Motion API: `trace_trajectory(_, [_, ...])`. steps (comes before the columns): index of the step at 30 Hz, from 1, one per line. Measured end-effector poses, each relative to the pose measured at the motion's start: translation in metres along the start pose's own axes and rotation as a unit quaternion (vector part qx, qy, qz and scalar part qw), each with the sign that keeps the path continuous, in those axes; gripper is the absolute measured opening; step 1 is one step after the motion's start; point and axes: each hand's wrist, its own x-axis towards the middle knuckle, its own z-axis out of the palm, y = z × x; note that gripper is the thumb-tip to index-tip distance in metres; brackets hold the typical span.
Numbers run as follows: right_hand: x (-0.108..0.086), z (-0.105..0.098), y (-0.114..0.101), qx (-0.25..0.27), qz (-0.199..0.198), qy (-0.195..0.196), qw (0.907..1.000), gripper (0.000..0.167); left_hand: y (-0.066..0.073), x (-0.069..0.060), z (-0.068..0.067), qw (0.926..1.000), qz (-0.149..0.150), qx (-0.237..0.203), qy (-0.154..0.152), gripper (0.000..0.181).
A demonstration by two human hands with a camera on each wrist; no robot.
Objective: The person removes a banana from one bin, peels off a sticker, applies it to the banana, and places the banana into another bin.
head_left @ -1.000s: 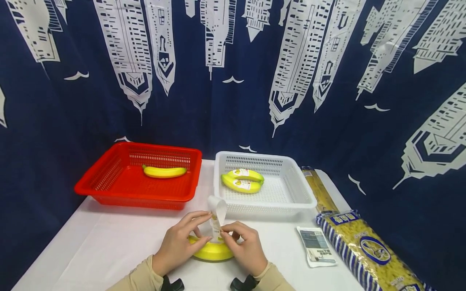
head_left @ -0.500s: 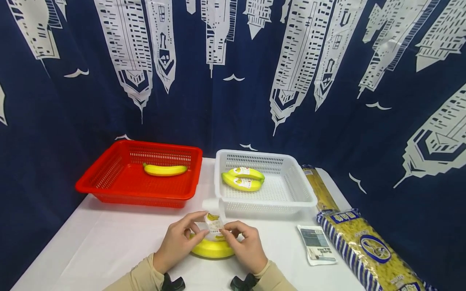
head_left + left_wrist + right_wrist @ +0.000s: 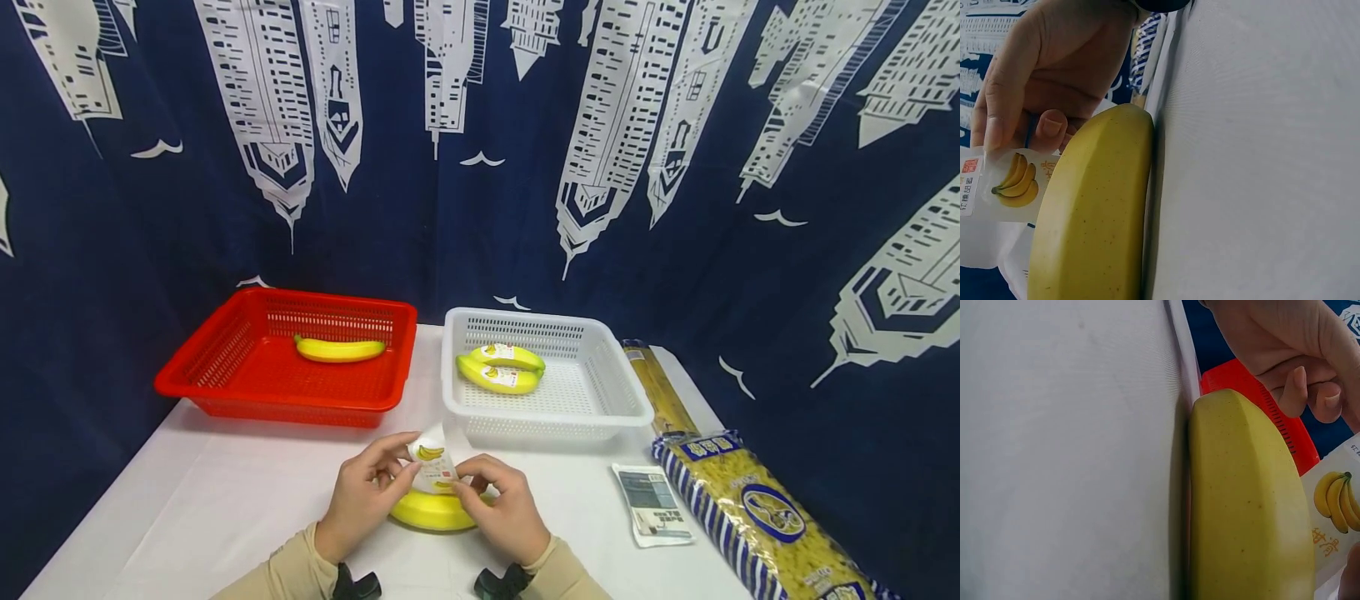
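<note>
A yellow banana (image 3: 432, 511) lies on the table in front of the person; a strip of banana-printed labels (image 3: 433, 467) rises just behind it. My left hand (image 3: 365, 498) grips the strip's left side with thumb and index finger. My right hand (image 3: 506, 510) pinches its lower right edge. In the left wrist view the right hand (image 3: 1054, 69) holds the label (image 3: 1013, 184) beside the banana (image 3: 1094, 212). The right wrist view shows the left hand (image 3: 1291, 356) above the banana (image 3: 1241, 500), its thumb and index tips out of frame, and the label (image 3: 1335, 506).
Behind, a red basket (image 3: 285, 410) holds one banana (image 3: 340, 351); a white basket (image 3: 555, 423) holds two labelled bananas (image 3: 498, 377). To the right lie a small packet (image 3: 654, 506), a large pasta bag (image 3: 765, 517) and a long narrow packet (image 3: 660, 392).
The strip has tilted and shifted left, its printed face turning more toward the head camera. My left hand has drawn slightly left, and the banana has shifted a little left. The right hand has barely moved.
</note>
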Motion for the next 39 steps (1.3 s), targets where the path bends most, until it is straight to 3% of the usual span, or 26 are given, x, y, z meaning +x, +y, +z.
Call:
trace_trajectory(7, [-0.0006, -0.0012, 0.0015, -0.004, 0.011, -0.01, 0.9999, 0.016, 0.0004, -0.0022, -0.0024, 0.9992, -0.031, 0.002, -0.024, 0.039])
trace_trajectory(10, [-0.0004, -0.0012, 0.0009, 0.0, 0.011, -0.013, 0.9999, 0.016, 0.0017, -0.0013, -0.0025, 0.9988, -0.044, 0.0, -0.02, 0.037])
trace_trajectory(13, [-0.0005, -0.0008, -0.0001, 0.004, 0.008, -0.016, 0.9998, 0.017, 0.0036, 0.0, -0.0022, 0.9959, -0.086, -0.027, 0.003, 0.034])
trace_trajectory(17, [0.0, -0.0002, -0.0016, -0.001, 0.0, -0.027, 0.9996, 0.018, 0.005, 0.0013, -0.002, 0.9816, -0.167, -0.086, 0.035, 0.031])
trace_trajectory(20, [0.0002, 0.0002, -0.0023, -0.006, -0.002, -0.031, 0.9995, 0.018, 0.0035, 0.0005, -0.002, 0.973, -0.207, -0.099, 0.026, 0.032])
trace_trajectory(24, [-0.0004, 0.0006, -0.002, -0.011, 0.007, -0.013, 0.9998, 0.017, -0.0009, -0.0024, -0.0017, 0.9712, -0.227, -0.073, -0.002, 0.029])
trace_trajectory(28, [-0.0008, 0.0005, -0.0006, -0.016, 0.011, 0.01, 0.9998, 0.016, -0.0038, -0.0049, -0.0007, 0.9788, -0.202, -0.023, -0.024, 0.026])
trace_trajectory(33, [-0.0012, 0.0, 0.001, -0.017, -0.001, 0.017, 0.9997, 0.014, -0.0016, -0.0062, 0.0012, 0.9933, -0.1, 0.032, -0.047, 0.032])
trace_trajectory(36, [-0.0021, -0.0001, 0.0026, -0.016, -0.012, 0.017, 0.9997, 0.012, 0.0002, -0.0059, 0.0022, 0.9958, -0.051, 0.037, -0.067, 0.033])
trace_trajectory(39, [-0.0026, 0.0003, 0.004, -0.016, -0.024, 0.012, 0.9995, 0.011, 0.0008, -0.0055, 0.003, 0.9947, -0.038, 0.034, -0.089, 0.03])
